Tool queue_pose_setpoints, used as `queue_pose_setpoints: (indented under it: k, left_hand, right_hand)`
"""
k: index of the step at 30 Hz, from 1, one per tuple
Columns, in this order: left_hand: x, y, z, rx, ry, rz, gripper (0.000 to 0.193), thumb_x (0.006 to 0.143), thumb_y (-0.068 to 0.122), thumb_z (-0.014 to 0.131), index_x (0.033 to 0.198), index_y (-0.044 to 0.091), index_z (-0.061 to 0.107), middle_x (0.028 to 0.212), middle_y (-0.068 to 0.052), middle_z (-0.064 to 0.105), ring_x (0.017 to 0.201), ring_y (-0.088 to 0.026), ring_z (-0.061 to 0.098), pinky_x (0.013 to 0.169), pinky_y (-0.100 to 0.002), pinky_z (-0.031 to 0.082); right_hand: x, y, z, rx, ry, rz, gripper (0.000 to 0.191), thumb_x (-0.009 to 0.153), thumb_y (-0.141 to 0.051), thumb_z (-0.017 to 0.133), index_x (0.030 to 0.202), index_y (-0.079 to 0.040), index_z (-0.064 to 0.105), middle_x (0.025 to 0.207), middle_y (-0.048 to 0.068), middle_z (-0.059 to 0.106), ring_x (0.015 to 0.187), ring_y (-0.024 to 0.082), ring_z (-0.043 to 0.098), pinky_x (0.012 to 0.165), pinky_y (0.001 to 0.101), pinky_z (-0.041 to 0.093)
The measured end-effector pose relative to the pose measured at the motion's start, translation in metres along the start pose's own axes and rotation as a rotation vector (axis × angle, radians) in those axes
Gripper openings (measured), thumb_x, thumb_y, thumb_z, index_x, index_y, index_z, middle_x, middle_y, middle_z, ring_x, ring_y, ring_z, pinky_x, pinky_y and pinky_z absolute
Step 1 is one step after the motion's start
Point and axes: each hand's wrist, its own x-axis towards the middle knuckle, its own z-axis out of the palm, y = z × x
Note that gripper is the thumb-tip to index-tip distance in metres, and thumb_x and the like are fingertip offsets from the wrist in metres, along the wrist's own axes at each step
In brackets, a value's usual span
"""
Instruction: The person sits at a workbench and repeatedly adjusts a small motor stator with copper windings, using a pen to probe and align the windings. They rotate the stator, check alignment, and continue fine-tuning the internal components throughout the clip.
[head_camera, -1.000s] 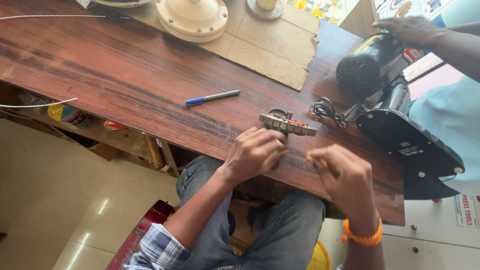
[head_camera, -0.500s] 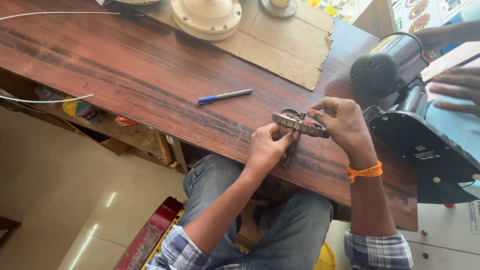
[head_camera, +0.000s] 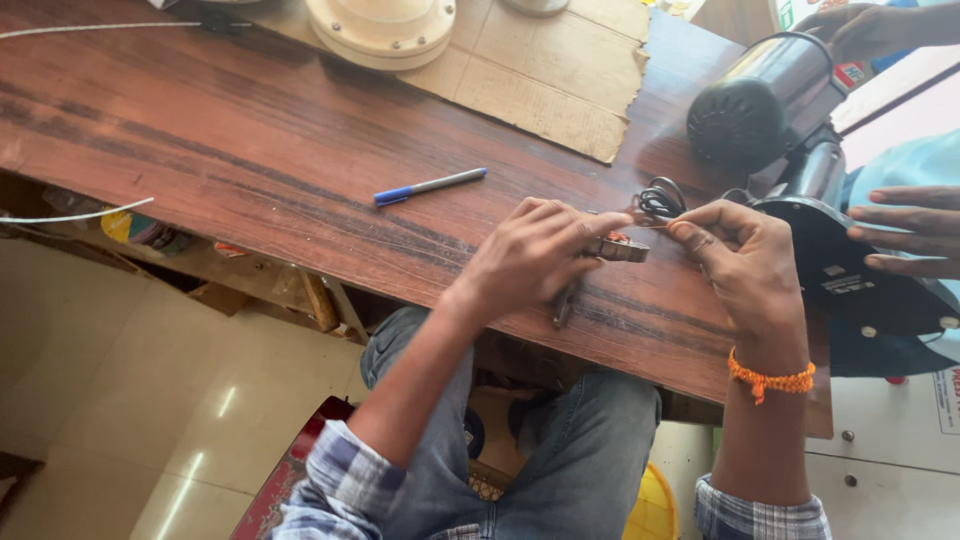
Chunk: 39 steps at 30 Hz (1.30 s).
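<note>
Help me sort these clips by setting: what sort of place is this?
Probably a small electrical repair workshop. On the brown wooden workbench the left hand holds a small ring-shaped wound metal part, a cream round motor housing lies on cardboard, and a black motorised machine stands at the right.

A broad stretch of bare desk (head_camera: 200, 150) is left open to the left of the hands, broken only by a blue pen (head_camera: 430, 186) lying flat. Further back, passage is narrowed by a sheet of cardboard (head_camera: 540, 80) and the cream round housing (head_camera: 380, 25) set on it. To the right, the way is blocked by a black motor machine (head_camera: 790, 130) and another person's hand (head_camera: 905, 230) resting on what seems to be its base. A coil of dark wire (head_camera: 660, 197) lies just beside the fingers.
</note>
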Motion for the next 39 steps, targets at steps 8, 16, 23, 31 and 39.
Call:
queue_pose_setpoints:
  k: [8,16,23,31,39]
  left_hand:
    - [-0.002,-0.021,0.017,-0.204,0.013,-0.094,0.04,0.09,0.018,0.079,0.128,0.014,0.067,0.12,-0.006,0.073,0.114,-0.027,0.068,0.103,-0.041,0.052]
    - [-0.001,-0.021,0.015,-0.207,-0.012,-0.117,0.041,0.089,0.016,0.079,0.129,0.015,0.068,0.125,-0.004,0.07,0.118,-0.026,0.064,0.105,-0.04,0.051]
    - [-0.023,0.0,0.01,0.213,-0.03,0.113,0.035,0.088,0.016,0.073,0.123,0.025,0.072,0.152,0.003,0.046,0.14,-0.021,0.04,0.116,-0.04,0.037]
    - [-0.037,0.012,0.011,0.177,0.049,0.115,0.014,0.091,0.015,0.078,0.104,0.013,0.073,0.131,0.005,0.066,0.106,-0.016,0.063,0.094,-0.036,0.051]
    - [-0.035,0.043,0.028,-0.632,0.309,-0.699,0.008,0.09,0.009,0.074,0.097,0.004,0.073,0.085,-0.004,0.078,0.077,-0.009,0.074,0.069,-0.027,0.057]
  right_hand:
    - [-0.046,-0.024,0.025,-0.124,-0.071,-0.199,0.011,0.09,-0.001,0.072,0.099,-0.002,0.078,0.081,0.004,0.076,0.071,0.005,0.063,0.061,0.0232,0.05]
    - [-0.063,-0.002,0.058,-0.445,0.067,-0.497,0.009,0.091,-0.003,0.069,0.096,-0.008,0.075,0.083,0.01,0.073,0.071,0.023,0.071,0.065,0.035,0.054]
    - [-0.071,0.025,0.071,-0.521,0.104,-0.65,0.016,0.086,-0.001,0.071,0.099,-0.008,0.075,0.077,0.009,0.066,0.066,0.027,0.066,0.061,0.0383,0.051]
    - [-0.094,-0.025,0.035,-0.455,0.041,-0.595,0.009,0.084,-0.007,0.077,0.092,-0.008,0.075,0.073,0.007,0.064,0.058,0.02,0.063,0.056,0.034,0.051]
    - [-0.039,-0.058,0.042,-0.452,0.056,-0.711,0.005,0.093,-0.009,0.076,0.095,-0.004,0.074,0.082,0.011,0.07,0.066,0.024,0.064,0.062,0.0357,0.049]
